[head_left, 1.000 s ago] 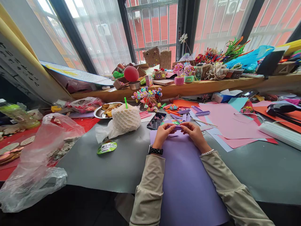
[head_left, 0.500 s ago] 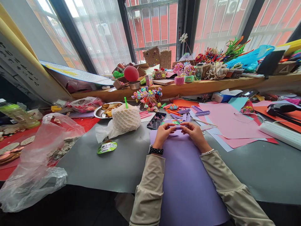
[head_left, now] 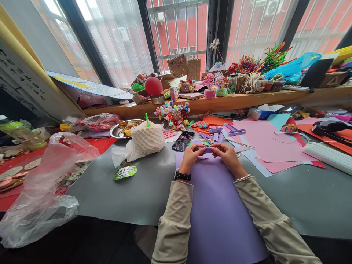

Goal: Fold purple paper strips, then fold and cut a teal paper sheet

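Between my two hands is a small folded strip of purple paper point(head_left: 208, 149). My left hand point(head_left: 192, 156) pinches its left end and my right hand point(head_left: 227, 156) pinches the right end, with thumbs on the near side. Under both wrists lies a large purple sheet point(head_left: 217, 209), which hangs over the table's front edge. Just beyond the fingers, several folded purple paper pieces point(head_left: 218, 138) lie in a loose pile. A dark phone point(head_left: 183, 141) rests to the left of that pile, close to my left hand.
A netted coconut point(head_left: 147, 138) with a green straw stands left of the phone, beside a metal plate point(head_left: 115, 132). Pink sheets point(head_left: 277, 141) and a white power strip point(head_left: 327, 157) lie to the right. Clear plastic bags point(head_left: 41, 190) cover the left side. Craft flowers point(head_left: 173, 113) stand behind.
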The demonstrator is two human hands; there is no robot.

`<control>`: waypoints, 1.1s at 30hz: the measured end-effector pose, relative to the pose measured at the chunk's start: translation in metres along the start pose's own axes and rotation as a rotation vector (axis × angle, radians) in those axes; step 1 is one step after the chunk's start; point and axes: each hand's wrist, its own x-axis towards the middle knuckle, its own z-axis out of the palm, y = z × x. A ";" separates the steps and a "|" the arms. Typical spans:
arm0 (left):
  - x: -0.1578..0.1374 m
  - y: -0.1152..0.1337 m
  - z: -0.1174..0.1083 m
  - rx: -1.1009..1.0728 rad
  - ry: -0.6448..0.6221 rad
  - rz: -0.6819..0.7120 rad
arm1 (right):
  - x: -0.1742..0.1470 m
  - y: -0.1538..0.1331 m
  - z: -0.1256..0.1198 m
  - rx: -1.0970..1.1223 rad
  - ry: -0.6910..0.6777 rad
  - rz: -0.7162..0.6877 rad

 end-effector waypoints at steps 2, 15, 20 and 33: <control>0.000 0.000 0.000 0.002 0.004 -0.001 | 0.000 0.002 -0.001 -0.010 -0.006 -0.003; -0.001 0.001 0.002 0.058 0.035 0.003 | 0.001 0.006 0.000 -0.029 -0.007 -0.009; -0.001 0.003 0.003 0.055 0.050 -0.020 | 0.000 0.003 0.000 -0.034 -0.007 -0.016; 0.001 -0.001 0.003 -0.018 0.061 -0.043 | -0.001 0.003 0.000 -0.064 -0.011 -0.026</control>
